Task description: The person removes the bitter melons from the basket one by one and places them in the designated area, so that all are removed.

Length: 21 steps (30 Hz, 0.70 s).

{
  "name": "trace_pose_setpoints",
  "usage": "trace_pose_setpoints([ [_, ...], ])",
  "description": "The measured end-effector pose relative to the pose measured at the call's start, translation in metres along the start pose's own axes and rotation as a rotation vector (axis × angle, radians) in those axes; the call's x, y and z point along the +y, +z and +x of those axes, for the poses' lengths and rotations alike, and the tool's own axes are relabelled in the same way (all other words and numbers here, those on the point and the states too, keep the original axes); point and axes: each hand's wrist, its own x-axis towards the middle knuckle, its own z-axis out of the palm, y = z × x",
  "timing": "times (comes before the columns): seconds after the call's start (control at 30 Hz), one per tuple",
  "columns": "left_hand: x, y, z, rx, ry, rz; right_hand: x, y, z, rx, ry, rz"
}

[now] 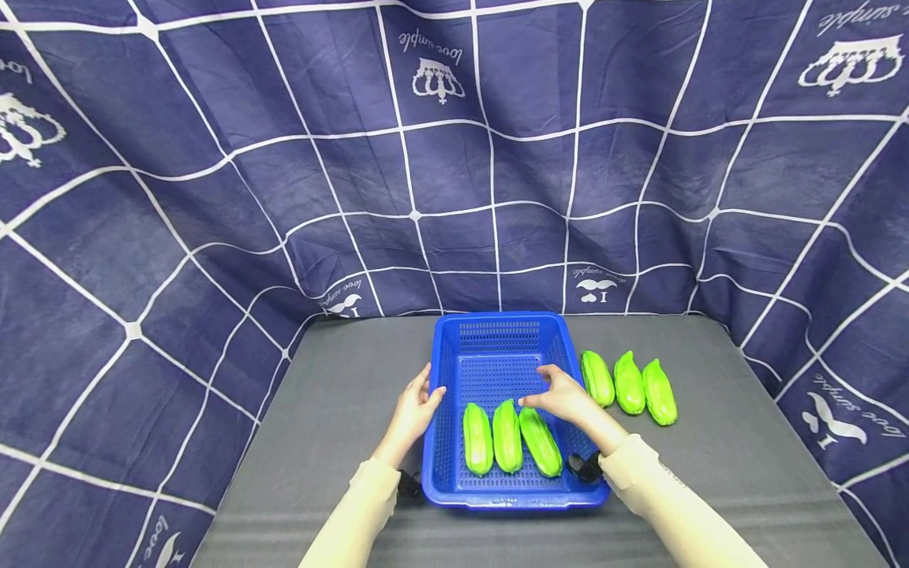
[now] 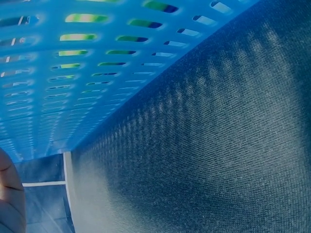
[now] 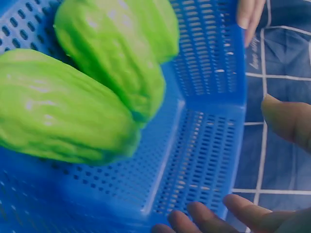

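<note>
My right hand (image 1: 562,397) hovers over the blue plastic basket (image 1: 515,502), thumb and fingers spread apart with nothing between them. Just below its thumb lies a bright green ridged gourd (image 1: 541,443), tilted in the basket. Two similar gourds, a middle one (image 1: 507,438) and a left one (image 1: 478,440), lie alongside it in the front half. At the basket's left side, my left hand (image 1: 414,406) rests by the rim, thumb tip overlapping the edge and fingers extended outside. The left wrist view shows the basket's slotted wall (image 2: 73,102) and part of that hand (image 2: 8,194).
Outside the basket on its right lie three more green gourds, a near-side one (image 1: 597,379), a middle one (image 1: 629,384) and an outer one (image 1: 660,393). A grey cloth (image 1: 341,379) covers the table. Behind hangs a navy curtain (image 1: 525,173) with white grid lines.
</note>
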Motion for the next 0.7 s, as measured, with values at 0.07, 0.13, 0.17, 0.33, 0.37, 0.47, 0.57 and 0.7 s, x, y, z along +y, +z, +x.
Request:
trace_pose_setpoints([
  [0.07,-0.001,0.0,0.001,-0.001,0.006,0.004,0.002,0.005,0.001,-0.012,0.008,-0.042],
  [0.13,-0.001,-0.001,0.002,-0.003,0.013,0.008,0.005,0.009,0.002,-0.028,0.018,-0.073],
  [0.17,-0.001,-0.001,0.002,-0.003,0.016,0.012,0.006,0.011,0.003,-0.033,0.02,-0.088],
  [0.33,-0.001,0.0,0.003,0.003,0.02,0.022,0.012,0.019,0.006,-0.062,0.02,-0.149],
  [0.37,-0.001,0.0,0.003,0.004,0.016,0.022,0.012,0.02,0.006,-0.072,0.023,-0.162],
  [0.47,-0.002,0.001,0.003,0.004,0.014,0.016,0.014,0.024,0.005,-0.107,0.046,-0.195],
  [0.57,-0.002,0.001,0.002,-0.002,0.01,0.004,0.016,0.026,0.003,-0.133,0.07,-0.223],
  [0.7,-0.002,0.0,0.001,-0.004,0.01,-0.004,0.017,0.029,0.001,-0.152,0.085,-0.255],
])
